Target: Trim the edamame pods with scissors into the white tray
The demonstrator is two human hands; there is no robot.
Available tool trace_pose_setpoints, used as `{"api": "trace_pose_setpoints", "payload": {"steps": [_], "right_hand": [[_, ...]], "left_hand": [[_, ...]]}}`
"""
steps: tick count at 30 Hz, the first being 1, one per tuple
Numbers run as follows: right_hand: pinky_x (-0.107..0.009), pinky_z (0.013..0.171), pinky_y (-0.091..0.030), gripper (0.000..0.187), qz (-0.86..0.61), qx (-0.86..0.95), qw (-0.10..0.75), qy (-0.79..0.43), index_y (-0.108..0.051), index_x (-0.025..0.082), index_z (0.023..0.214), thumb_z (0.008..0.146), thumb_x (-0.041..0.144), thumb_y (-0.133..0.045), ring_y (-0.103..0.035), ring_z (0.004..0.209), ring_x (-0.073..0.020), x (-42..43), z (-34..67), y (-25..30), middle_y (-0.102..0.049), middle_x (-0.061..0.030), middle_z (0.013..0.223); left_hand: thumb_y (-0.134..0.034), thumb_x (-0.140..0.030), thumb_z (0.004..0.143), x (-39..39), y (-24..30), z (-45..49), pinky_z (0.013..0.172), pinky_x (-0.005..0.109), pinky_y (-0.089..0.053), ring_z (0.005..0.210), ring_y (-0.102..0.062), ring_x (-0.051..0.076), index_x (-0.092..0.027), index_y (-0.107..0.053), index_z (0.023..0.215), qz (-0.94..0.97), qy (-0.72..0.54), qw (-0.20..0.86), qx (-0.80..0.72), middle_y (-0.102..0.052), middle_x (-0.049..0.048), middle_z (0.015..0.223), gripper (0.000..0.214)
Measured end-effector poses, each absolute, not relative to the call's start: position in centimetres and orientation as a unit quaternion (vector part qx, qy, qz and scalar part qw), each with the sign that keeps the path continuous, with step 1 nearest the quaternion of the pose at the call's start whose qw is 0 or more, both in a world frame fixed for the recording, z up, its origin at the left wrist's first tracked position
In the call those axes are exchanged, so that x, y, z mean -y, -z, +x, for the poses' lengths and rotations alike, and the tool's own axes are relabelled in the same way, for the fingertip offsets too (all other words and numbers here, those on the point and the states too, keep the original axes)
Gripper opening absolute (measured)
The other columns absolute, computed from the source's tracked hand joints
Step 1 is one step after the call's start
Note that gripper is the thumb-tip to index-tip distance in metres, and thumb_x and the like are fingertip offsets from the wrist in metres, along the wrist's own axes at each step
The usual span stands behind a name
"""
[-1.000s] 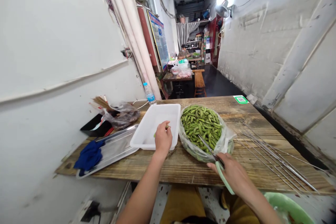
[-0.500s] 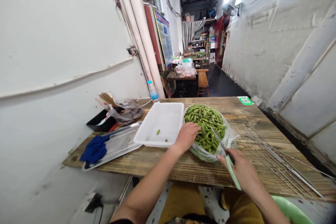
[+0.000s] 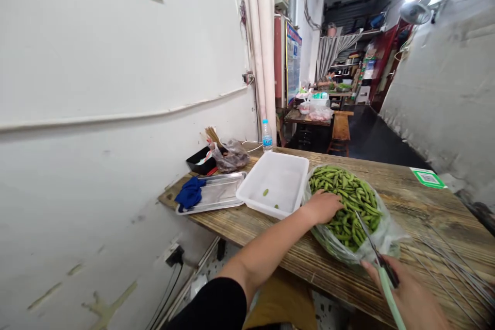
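A clear plastic bag (image 3: 336, 250) full of green soybean pods (image 3: 350, 188) rests on the wooden table. My left hand (image 3: 324, 207) reaches onto the pods from the left. Its fingers are drawn together, with the tips among the pods, so what they pinch is hidden. In my right hand (image 3: 412, 286) are scissors (image 3: 369, 240) with pale green handles. Their blades point away from me over the near right part of the pods. Left of the bag stands a white plastic tub (image 3: 284, 180) with a pod piece (image 3: 265, 192) and a smaller bit inside.
Metal skewers (image 3: 452, 263) lie at the right. A metal tray (image 3: 220, 191) with a blue cloth (image 3: 190, 193), a black box (image 3: 199, 162), a plastic bag (image 3: 232, 157) and a water bottle (image 3: 267, 136) stand left. A person (image 3: 328, 80) sits at a far table.
My view has turned left, so everything sits further right in it. My left hand still touches the pods, and my right hand still holds the scissors over them.
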State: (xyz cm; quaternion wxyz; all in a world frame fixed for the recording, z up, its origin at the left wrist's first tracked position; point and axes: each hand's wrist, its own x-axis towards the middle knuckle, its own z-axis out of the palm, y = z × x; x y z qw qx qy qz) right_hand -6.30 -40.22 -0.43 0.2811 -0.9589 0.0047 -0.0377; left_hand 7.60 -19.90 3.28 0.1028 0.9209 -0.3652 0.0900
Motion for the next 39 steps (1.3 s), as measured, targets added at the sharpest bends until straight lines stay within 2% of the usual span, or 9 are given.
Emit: {"api": "trace_pose_setpoints", "payload": {"steps": [4,7,10,12,16,22,28,33,39], "right_hand": [[-0.037,0.078,-0.048,0.062,-0.965,0.005,0.251,0.072,-0.061,0.017,0.104,0.077,0.069,-0.040,-0.064,0.090,-0.0295,39.2,-6.9,-1.0,-0.065,-0.0155,0.101],[-0.034,0.075,-0.048,0.055,-0.971,0.004,0.220,0.088,-0.060,0.017,0.105,0.084,0.062,-0.037,-0.064,0.085,-0.0266,38.8,-7.2,-1.8,-0.063,-0.0144,0.099],[-0.034,0.074,-0.046,0.052,-0.976,-0.009,0.197,0.095,-0.059,0.015,0.108,0.087,0.057,-0.035,-0.063,0.084,-0.0258,38.6,-7.2,-2.2,-0.061,-0.0142,0.100],[-0.033,0.075,-0.046,0.050,-0.976,-0.008,0.196,0.098,-0.059,0.016,0.107,0.088,0.055,-0.036,-0.062,0.087,-0.0257,38.5,-7.1,-2.3,-0.060,-0.0139,0.101],[-0.033,0.074,-0.045,0.048,-0.974,-0.005,0.213,0.077,-0.059,0.017,0.107,0.087,0.055,-0.039,-0.061,0.087,-0.0252,38.1,-7.1,-2.8,-0.060,-0.0117,0.098],[-0.032,0.074,-0.044,0.047,-0.965,0.015,0.251,0.077,-0.060,0.016,0.106,0.087,0.054,-0.042,-0.061,0.084,-0.0239,38.0,-7.1,-3.0,-0.061,-0.0110,0.094],[-0.031,0.073,-0.044,0.047,-0.949,0.019,0.306,0.072,-0.063,0.017,0.095,0.085,0.058,-0.042,-0.061,0.079,-0.0225,38.5,-6.5,-2.8,-0.062,-0.0086,0.087],[-0.031,0.073,-0.043,0.045,-0.949,0.026,0.308,0.062,-0.062,0.018,0.093,0.085,0.056,-0.041,-0.060,0.078,-0.0226,38.4,-6.3,-2.9,-0.062,-0.0082,0.085],[-0.031,0.073,-0.043,0.040,-0.949,0.051,0.309,0.037,-0.061,0.018,0.091,0.085,0.053,-0.041,-0.059,0.078,-0.0218,38.3,-6.2,-3.4,-0.062,-0.0075,0.084]], "left_hand": [[-0.049,-0.016,0.083,19.5,-3.5,7.5,0.095,0.033,-0.037,0.103,-0.058,0.020,-0.022,-0.070,0.090,0.906,-0.105,0.197,0.359,-0.069,0.0053,0.103,0.023],[-0.048,-0.024,0.086,19.5,-4.0,6.7,0.092,0.032,-0.041,0.099,-0.061,0.019,-0.021,-0.069,0.095,0.865,-0.116,0.373,0.315,-0.070,0.0059,0.103,0.023],[-0.053,-0.032,0.083,19.8,-4.5,5.6,0.072,0.027,-0.048,0.073,-0.064,0.015,-0.017,-0.068,0.100,0.790,-0.038,0.561,0.243,-0.070,0.0059,0.097,0.027],[-0.059,-0.035,0.078,20.0,-4.7,4.9,0.059,0.025,-0.046,0.055,-0.059,0.012,-0.013,-0.068,0.092,0.754,0.030,0.624,0.204,-0.070,0.0042,0.082,0.027],[-0.067,-0.035,0.070,20.4,-4.6,3.7,0.059,0.022,-0.042,0.053,-0.055,0.010,-0.012,-0.067,0.073,0.717,0.092,0.672,0.161,-0.061,-0.0010,0.060,0.023],[-0.068,-0.036,0.067,21.3,-4.0,2.5,0.062,0.023,-0.041,0.056,-0.055,0.010,-0.014,-0.066,0.073,0.692,0.111,0.698,0.146,-0.062,-0.0013,0.062,0.023],[-0.073,-0.031,0.062,21.3,-4.1,1.8,0.069,0.025,-0.045,0.068,-0.061,0.013,-0.013,-0.067,0.085,0.665,0.144,0.724,0.114,-0.067,0.0022,0.073,0.030],[-0.074,-0.031,0.061,21.0,-4.1,1.7,0.062,0.024,-0.045,0.058,-0.060,0.012,-0.011,-0.065,0.083,0.656,0.177,0.729,0.082,-0.064,0.0003,0.064,0.031],[-0.076,-0.027,0.059,21.3,-4.6,1.4,0.061,0.024,-0.045,0.056,-0.059,0.011,-0.011,-0.063,0.076,0.643,0.161,0.746,0.066,-0.061,-0.0014,0.063,0.027]]}}
